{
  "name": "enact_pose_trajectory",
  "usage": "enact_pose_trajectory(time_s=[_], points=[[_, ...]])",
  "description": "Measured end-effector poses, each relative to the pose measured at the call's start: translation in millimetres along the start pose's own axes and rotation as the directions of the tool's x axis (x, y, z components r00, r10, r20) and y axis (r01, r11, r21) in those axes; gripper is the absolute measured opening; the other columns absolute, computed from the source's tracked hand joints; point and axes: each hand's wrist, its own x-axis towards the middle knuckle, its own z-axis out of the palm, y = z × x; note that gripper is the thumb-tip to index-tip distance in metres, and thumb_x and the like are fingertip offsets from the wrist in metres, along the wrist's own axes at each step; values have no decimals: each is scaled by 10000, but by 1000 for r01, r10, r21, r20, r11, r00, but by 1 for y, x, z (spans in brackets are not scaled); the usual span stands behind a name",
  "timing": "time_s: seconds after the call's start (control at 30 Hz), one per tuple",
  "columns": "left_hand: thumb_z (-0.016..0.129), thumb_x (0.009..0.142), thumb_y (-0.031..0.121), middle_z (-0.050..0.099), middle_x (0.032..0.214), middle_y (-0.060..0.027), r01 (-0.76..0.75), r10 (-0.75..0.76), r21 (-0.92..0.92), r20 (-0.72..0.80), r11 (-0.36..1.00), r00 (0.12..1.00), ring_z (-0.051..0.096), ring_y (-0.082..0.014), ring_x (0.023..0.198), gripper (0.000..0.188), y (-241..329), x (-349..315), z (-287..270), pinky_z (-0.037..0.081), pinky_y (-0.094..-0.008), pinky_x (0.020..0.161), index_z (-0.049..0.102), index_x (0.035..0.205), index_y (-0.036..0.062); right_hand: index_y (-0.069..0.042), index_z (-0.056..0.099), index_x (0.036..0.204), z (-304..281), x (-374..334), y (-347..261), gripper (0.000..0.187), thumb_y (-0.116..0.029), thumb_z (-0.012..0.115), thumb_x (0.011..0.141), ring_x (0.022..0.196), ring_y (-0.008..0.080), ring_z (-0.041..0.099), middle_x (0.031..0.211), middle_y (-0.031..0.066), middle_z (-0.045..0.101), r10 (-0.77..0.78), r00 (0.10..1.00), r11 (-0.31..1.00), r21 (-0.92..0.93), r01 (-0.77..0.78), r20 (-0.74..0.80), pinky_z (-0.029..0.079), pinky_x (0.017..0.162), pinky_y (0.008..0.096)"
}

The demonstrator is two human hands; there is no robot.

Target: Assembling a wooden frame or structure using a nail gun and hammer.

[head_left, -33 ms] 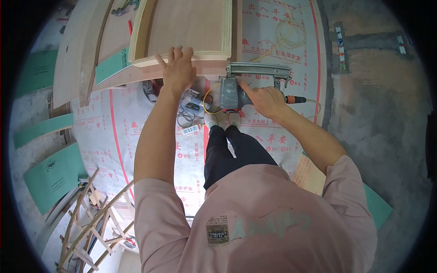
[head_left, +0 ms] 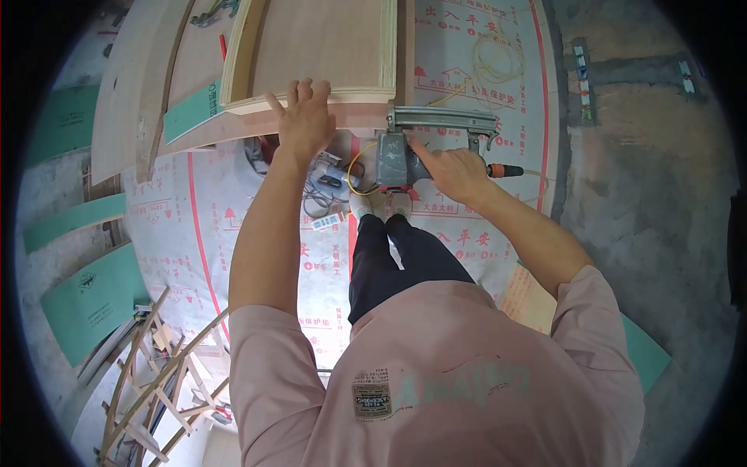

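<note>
While the right hand [head_left: 457, 173] grips a grey nail gun [head_left: 393, 159], the tool stands at the near right corner of a wooden frame [head_left: 358, 95], its head end just beside that corner; whether metal meets wood cannot be told from above. The gun's slim magazine [head_left: 447, 118] runs crosswise, roughly in line with the frame's near edge, and points away to the right of it. The right fingers are curled around the handle, one digit reaching along the body, so the gun lies within that grasp, its body to the left of the knuckles. The left hand [head_left: 306, 117] clutches no tool: its fingers are spread over the frame's near edge, left of the gun, with the wood beneath them. Of the two hands, the right is nearer the corner.

An orange-and-black hose connector [head_left: 506, 170] sits just past the right hand, right of the frame. At the frame's left side lie a strip of green board [head_left: 191, 113] and a thin red stick [head_left: 223, 48]. Right of the frame, a pale coiled hose [head_left: 498, 58] rests on printed sheeting [head_left: 171, 241]; wooden strips [head_left: 159, 389] stand in a tangle well apart, on the wearer's side and to its left.
</note>
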Motion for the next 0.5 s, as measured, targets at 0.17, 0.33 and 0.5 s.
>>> enact_pose_trajectory(time_s=[0.17, 0.33, 0.5], points=[[650, 860, 132, 447, 1569, -133, 4, -4, -6, 15, 1000, 1000, 313, -338, 1535, 576, 1, 2, -1, 103, -778, 1198, 508, 1417, 153, -92, 515, 1324, 8, 0, 1, 398, -124, 567, 931, 759, 382, 761, 780, 196, 740, -25, 1000, 1000, 2, 25, 7, 588, 684, 515], [649, 840, 122, 436, 1577, -134, 10, -10, -32, 9, 999, 1000, 297, -340, 1543, 599, 1, 1, -1, 88, -779, 1202, 495, 1418, 153, -128, 503, 1381, 4, -7, -2, 457, -118, 570, 929, 750, 382, 759, 780, 183, 743, -68, 995, 997, 21, 70, -69, 593, 685, 505], [662, 834, 129, 425, 1586, -142, 12, -12, -5, 24, 1000, 1000, 292, -343, 1546, 650, 0, -1, 0, 84, -780, 1203, 473, 1455, 164, -167, 473, 1451, 1, -2, 4, 527, -114, 564, 934, 746, 389, 756, 780, 177, 744, -45, 993, 998, 49, 50, -111, 597, 682, 499]])
